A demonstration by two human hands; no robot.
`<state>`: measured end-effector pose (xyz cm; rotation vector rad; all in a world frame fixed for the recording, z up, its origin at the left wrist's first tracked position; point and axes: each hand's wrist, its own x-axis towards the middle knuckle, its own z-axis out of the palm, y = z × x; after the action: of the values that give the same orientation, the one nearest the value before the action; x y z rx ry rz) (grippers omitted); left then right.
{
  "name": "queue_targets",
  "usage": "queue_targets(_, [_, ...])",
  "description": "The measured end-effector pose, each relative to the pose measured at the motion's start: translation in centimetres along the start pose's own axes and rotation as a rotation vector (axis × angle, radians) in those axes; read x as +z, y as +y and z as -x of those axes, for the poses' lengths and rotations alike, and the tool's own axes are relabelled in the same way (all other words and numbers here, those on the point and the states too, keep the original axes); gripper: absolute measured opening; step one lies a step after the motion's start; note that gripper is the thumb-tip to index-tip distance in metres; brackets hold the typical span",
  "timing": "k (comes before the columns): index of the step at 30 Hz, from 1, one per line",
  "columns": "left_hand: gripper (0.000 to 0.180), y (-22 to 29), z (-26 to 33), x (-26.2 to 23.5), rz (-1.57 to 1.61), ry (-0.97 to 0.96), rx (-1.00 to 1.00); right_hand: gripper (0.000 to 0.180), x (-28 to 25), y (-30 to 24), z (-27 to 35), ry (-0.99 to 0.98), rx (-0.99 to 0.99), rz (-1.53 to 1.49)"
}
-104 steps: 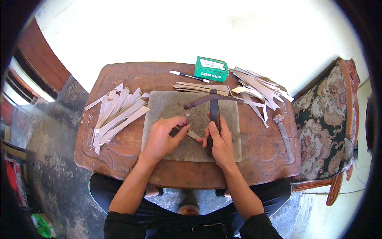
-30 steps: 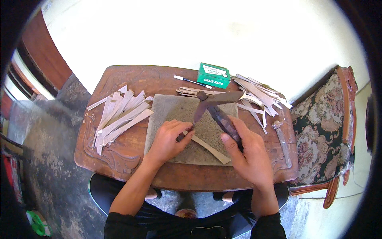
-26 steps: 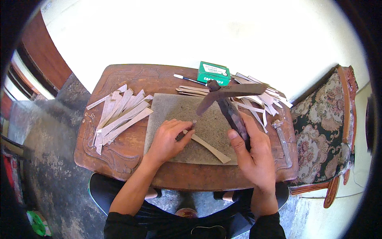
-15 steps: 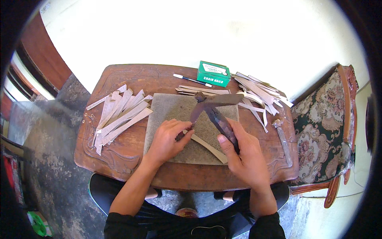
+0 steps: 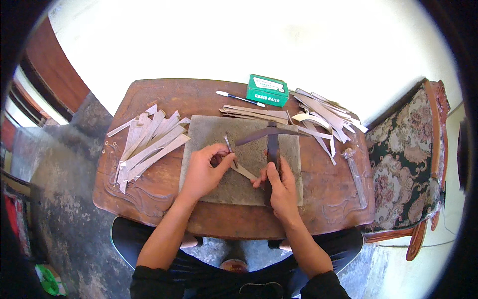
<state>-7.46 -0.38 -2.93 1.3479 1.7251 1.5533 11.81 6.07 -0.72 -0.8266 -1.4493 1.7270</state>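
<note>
On a grey slab (image 5: 204,134) lies a thin tan strip (image 5: 243,171), narrow in its middle. My left hand (image 5: 205,167) is pinched around a slim metal punch (image 5: 227,143), whose lower end is at the strip's far end. My right hand (image 5: 281,187) grips the dark handle of a hammer (image 5: 272,144) with a long curved head, its handle pointing toward me. The right fingertips also reach the strip's near end. The palm hides part of the handle.
Beneath the slab is a carved wooden table (image 5: 239,222). Piles of pale strips lie left (image 5: 149,144) and right (image 5: 323,114). A green box (image 5: 267,92), a pen (image 5: 240,99) and more strips (image 5: 254,113) are at the back. Another hammer (image 5: 354,177) lies right, near a patterned chair (image 5: 398,164).
My right hand has moved left to the strip, swinging the hammer more upright in view. The punch in my left hand now shows, and the strip has shifted slightly up and left.
</note>
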Motion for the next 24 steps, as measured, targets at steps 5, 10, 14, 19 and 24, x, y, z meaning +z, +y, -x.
queue_targets(5, [0.006, 0.51, -0.03, -0.16, 0.151, -0.015, -0.072, 0.04, -0.22, 0.12, 0.34, 0.029, 0.022, -0.019])
queue_targets(10, [0.005, 0.19, 0.07, -0.02, 0.162, -0.056, -0.034, 0.04, -0.27, 0.29, 0.21, 0.027, 0.019, -0.027])
queue_targets(14, [0.007, 0.46, 0.03, -0.04, 0.102, -0.058, -0.006, 0.036, -0.33, 0.34, 0.16, 0.021, -0.003, -0.057])
queue_targets(19, [0.007, 0.81, 0.15, -0.29, 0.009, -0.099, -0.02, 0.036, -0.26, 0.15, 0.18, 0.02, 0.008, -0.068])
queue_targets(24, [0.008, 0.91, 0.07, -0.27, -0.021, -0.097, 0.017, 0.034, -0.29, 0.14, 0.17, 0.02, 0.011, -0.061])
